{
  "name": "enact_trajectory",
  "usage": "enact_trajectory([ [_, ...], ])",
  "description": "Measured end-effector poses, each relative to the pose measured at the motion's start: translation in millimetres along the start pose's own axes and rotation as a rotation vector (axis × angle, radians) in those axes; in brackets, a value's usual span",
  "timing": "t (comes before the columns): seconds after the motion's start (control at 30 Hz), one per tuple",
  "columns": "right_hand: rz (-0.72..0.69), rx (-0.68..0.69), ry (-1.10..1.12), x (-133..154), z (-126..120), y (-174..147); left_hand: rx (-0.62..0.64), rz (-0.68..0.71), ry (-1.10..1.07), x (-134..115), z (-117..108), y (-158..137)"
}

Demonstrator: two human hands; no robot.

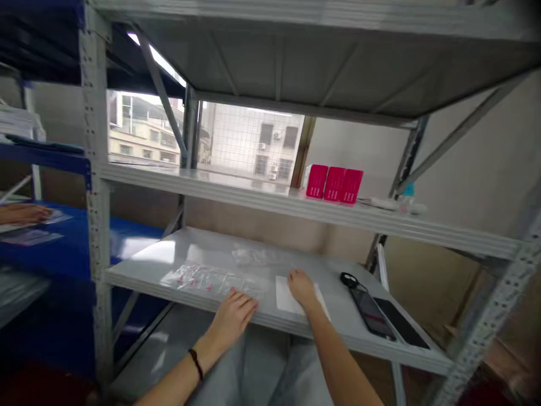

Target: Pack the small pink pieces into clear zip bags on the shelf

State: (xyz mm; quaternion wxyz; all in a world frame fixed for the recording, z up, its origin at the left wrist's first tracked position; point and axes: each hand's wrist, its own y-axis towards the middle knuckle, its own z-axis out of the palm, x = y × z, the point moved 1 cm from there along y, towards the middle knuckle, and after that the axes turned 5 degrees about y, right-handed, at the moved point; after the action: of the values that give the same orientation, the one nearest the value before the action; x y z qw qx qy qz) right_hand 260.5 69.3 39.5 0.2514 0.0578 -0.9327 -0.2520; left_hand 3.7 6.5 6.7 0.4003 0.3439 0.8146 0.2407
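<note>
My left hand point(235, 313) rests at the shelf's front edge, over the right end of a row of clear plastic bags point(203, 277) with small red marks. Its fingers lie loosely side by side across the plastic, not gripping it as far as I can see. Further right, my right hand point(301, 286) sits on a white sheet of paper point(285, 297), its fingers curled in. Whatever those fingers may hold is hidden. Behind the bags, more clear plastic point(253, 256) lies on the grey shelf point(266, 276).
A dark phone point(372, 313) with a black round object point(349, 279) beside it and a flat black slab point(401, 322) lie to the right. Pink boxes point(335, 184) stand on the upper shelf point(236, 194). Another person's hand point(25, 213) is at a blue shelf point(71, 237) on the left.
</note>
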Motion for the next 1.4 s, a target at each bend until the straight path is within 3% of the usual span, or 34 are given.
enact_trajectory([
  [0.13,-0.016,-0.079,0.007,14.5,-28.8,14.7,-0.272,-0.374,-0.375,-1.6,0.5,3.0],
  [0.2,-0.045,-0.084,0.055,29.2,-38.5,-0.3,-0.383,-0.575,-0.715,-7.8,0.6,-1.8],
  [0.27,-0.073,0.005,0.217,47.1,-39.3,-34.3,-0.444,-0.707,-1.013,-18.3,1.7,-11.1],
  [0.37,0.0,0.299,0.793,68.5,-20.2,-105.7,-0.412,-0.808,-1.199,-35.0,8.1,-32.3],
  [0.5,0.284,0.207,1.089,67.7,23.5,-180.7,-0.244,-0.892,-1.23,-38.5,26.0,-67.0],
  [0.6,0.444,0.171,1.205,53.5,49.6,-202.6,-0.201,-0.955,-1.039,-22.4,34.8,-86.8],
  [0.7,0.505,0.17,1.197,40.9,59.0,-205.9,-0.24,-0.862,-0.607,-8.2,35.9,-94.4],
  [0.8,0.463,0.212,1.124,36.1,59.0,-204.8,-0.03,-0.637,-0.384,-15.2,41.2,-95.2],
  [0.87,0.425,0.245,1.088,36.8,59.1,-205.8,0.111,-0.533,-0.337,-28.2,46.7,-96.5],
  [0.93,0.396,0.257,1.046,39.5,60.6,-208.5,0.162,-0.486,-0.303,-40.6,50.5,-98.3],
  [1.23,0.234,0.16,0.797,59.7,63.4,-219.4,0.197,-0.502,-0.324,-49.4,48.4,-100.4],
  [1.4,0.222,0.198,0.867,66.6,57.0,-218.3,0.236,-0.516,-0.282,-44.7,49.8,-102.2],
])
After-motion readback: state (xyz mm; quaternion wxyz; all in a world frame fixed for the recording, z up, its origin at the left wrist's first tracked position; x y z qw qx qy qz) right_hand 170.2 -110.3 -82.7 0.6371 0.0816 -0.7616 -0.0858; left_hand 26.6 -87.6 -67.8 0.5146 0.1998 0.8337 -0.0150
